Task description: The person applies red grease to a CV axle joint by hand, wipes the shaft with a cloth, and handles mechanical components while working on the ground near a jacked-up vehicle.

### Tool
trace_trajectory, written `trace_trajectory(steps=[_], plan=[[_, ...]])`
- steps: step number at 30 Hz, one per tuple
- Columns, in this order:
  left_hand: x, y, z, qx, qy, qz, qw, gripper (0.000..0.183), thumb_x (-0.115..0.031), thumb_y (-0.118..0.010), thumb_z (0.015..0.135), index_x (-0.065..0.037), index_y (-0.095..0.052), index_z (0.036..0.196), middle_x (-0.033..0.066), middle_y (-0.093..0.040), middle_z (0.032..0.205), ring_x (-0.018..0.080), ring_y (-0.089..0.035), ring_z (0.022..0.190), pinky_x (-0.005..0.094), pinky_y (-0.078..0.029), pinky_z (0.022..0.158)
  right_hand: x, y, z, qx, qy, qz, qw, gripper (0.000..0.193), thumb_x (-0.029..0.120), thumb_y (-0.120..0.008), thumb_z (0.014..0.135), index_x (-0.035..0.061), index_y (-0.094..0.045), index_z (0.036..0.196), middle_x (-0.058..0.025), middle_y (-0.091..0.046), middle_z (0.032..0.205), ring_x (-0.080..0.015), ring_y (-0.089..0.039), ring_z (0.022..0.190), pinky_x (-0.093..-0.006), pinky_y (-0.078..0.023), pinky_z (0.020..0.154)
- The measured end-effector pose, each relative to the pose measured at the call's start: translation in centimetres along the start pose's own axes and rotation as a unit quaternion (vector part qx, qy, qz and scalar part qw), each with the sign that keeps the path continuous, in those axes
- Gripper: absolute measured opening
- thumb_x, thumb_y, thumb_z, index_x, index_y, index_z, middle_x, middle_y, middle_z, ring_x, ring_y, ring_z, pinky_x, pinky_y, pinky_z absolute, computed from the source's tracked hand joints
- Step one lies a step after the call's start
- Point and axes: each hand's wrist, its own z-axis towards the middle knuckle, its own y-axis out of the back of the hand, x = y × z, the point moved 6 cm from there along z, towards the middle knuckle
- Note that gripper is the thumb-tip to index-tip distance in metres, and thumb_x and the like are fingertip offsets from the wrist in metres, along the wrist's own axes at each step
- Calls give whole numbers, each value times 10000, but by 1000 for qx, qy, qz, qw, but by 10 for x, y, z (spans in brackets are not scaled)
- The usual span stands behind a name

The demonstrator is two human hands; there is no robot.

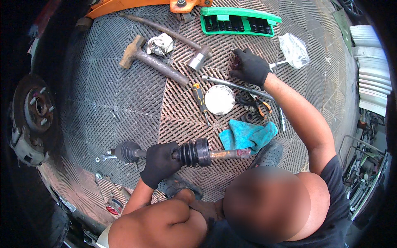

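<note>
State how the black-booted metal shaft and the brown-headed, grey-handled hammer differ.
The shaft is gripped in the black-gloved left hand; the hammer lies on the slatted grey mat. The shaft carries a ribbed boot; the hammer ends in a blocky head. The shaft runs nearly level across the picture; the hammer slants. Both are elongated.

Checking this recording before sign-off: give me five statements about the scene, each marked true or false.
1. The left hand grips the axle shaft. True.
2. The right hand is nearer the green case than the left hand is. True.
3. The green case is closed. False: it lies open, black pieces showing.
4. The yellow screwdriver lies left of the round white object. True.
5. Both hands are bare. False: both are gloved.
</note>
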Motion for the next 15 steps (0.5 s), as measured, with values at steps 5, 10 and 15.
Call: trace_trajectory(steps=[5, 10, 15], plan=[[-2, 1, 1, -4, -12, 10, 1000, 234, -260, -824, 679, -101, -655, 713, 159, -630, 628, 384, -659, 612, 463, -511, 597, -4, -7, 6, -20, -26, -16, 999, 508, 354, -801, 820, 68, -602, 1190, -242, -657, 1130, -428, -689, 1013, -520, -578, 855], [-1, 0, 0, 1, -9, 18, 1000, 244, -258, -825, 676, -96, -645, 707, 154, -635, 633, 386, -661, 617, 467, -513, 602, -4, -10, 14, -19, -18, -15, 1000, 469, 328, -787, 816, 45, -618, 1150, -251, -660, 1112, -433, -690, 1006, -518, -577, 860], [2, -3, 0, 0, -10, 30, 999, 230, -257, -820, 678, -98, -657, 716, 156, -639, 640, 385, -662, 622, 470, -514, 608, -3, -9, 16, -35, -2, -31, 999, 452, 309, -789, 773, 30, -639, 1095, -247, -687, 1032, -425, -698, 987, -504, -578, 867]])
